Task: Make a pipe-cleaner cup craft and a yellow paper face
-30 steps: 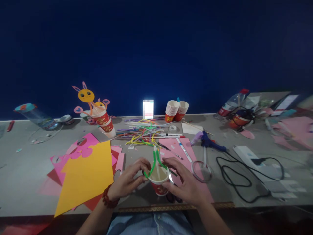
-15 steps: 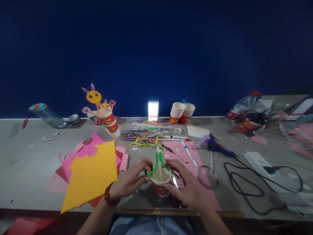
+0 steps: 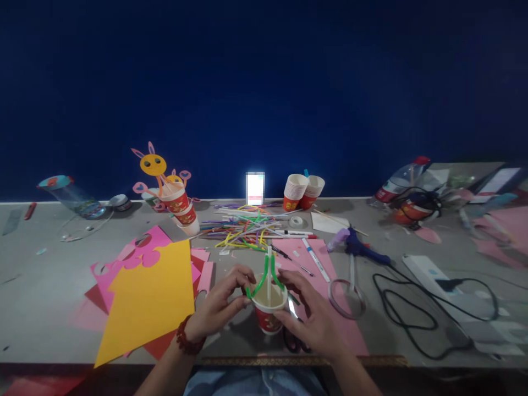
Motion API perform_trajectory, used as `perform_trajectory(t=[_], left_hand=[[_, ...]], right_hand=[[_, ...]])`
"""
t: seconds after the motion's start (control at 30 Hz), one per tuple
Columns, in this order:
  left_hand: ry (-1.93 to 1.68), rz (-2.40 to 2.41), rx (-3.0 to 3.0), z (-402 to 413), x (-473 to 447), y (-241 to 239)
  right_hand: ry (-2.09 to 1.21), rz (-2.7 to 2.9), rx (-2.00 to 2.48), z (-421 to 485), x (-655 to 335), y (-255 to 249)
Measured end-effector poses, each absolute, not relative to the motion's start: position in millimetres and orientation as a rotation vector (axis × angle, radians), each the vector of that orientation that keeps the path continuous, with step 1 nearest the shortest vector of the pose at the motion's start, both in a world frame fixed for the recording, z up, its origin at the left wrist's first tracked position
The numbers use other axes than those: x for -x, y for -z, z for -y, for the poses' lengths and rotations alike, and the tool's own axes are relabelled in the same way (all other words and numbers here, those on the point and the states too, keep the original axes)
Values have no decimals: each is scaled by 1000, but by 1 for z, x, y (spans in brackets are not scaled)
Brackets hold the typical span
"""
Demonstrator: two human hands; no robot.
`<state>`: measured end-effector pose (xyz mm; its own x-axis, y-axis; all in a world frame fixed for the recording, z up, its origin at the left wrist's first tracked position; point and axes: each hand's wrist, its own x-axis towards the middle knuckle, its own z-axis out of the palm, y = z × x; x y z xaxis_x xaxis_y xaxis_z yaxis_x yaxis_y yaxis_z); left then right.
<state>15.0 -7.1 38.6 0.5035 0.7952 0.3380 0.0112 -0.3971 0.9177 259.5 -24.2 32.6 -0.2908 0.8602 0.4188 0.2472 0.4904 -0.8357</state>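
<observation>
A red and white paper cup (image 3: 269,319) stands upright near the table's front edge. Out of it rises a white stick (image 3: 269,275), with bent green pipe cleaners (image 3: 260,283) on either side. My left hand (image 3: 226,294) pinches the outer end of the left green pipe cleaner at the cup's rim. My right hand (image 3: 307,308) curls around the cup's right side, thumb at the front and fingers near the other green pipe cleaner. Beneath that hand, scissors (image 3: 292,338) lie partly hidden.
Left lie yellow paper (image 3: 150,302) and pink sheets; behind them stands a rabbit-faced cup figure (image 3: 153,164). Loose pipe cleaners (image 3: 247,226) spread across the middle. Stacked cups (image 3: 295,190) stand at the back. A glue gun (image 3: 363,246) and black cable (image 3: 406,324) lie right.
The view has turned slightly, so everything sits a little further left. Both hands keep about the same hold, and the white stick appears more upright.
</observation>
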Motion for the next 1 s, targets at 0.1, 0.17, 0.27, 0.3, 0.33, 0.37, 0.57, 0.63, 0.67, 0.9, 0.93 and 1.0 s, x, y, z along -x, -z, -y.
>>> perform_trajectory(t=[0.1, 0.17, 0.27, 0.3, 0.33, 0.37, 0.57, 0.63, 0.67, 0.9, 0.93, 1.0], left_hand=[[-1111, -703, -1715, 8, -19, -32], [-1172, -703, -1690, 8, -21, -28], [-1223, -687, -1686, 8, -23, -24], [-1233, -681, -1685, 8, -24, -23], [-1243, -678, -1679, 8, -24, -23], [-1251, -675, -1673, 8, -24, -23], [-1238, -661, -1716, 6, -20, -23], [-1229, -666, -1744, 6, -19, -23], [-1228, -669, -1752, 5, -19, -23], [-1219, -630, -1731, 6, -19, -27], [-1214, -629, -1728, 7, -20, -28], [-1213, -638, -1738, 9, -20, -31]], right_hand=[[-836, 1761, 930, 24, -257, -34], [-845, 1737, 926, 25, -256, -35], [-848, 1729, 930, 26, -256, -34], [-845, 1731, 931, 27, -256, -33], [-840, 1732, 931, 27, -256, -33], [-839, 1733, 933, 28, -256, -33], [-843, 1734, 949, 28, -256, -36], [-855, 1732, 948, 28, -256, -38], [-862, 1731, 946, 28, -256, -38], [-874, 1730, 912, 30, -256, -38], [-874, 1727, 911, 30, -256, -38], [-869, 1720, 914, 30, -256, -38]])
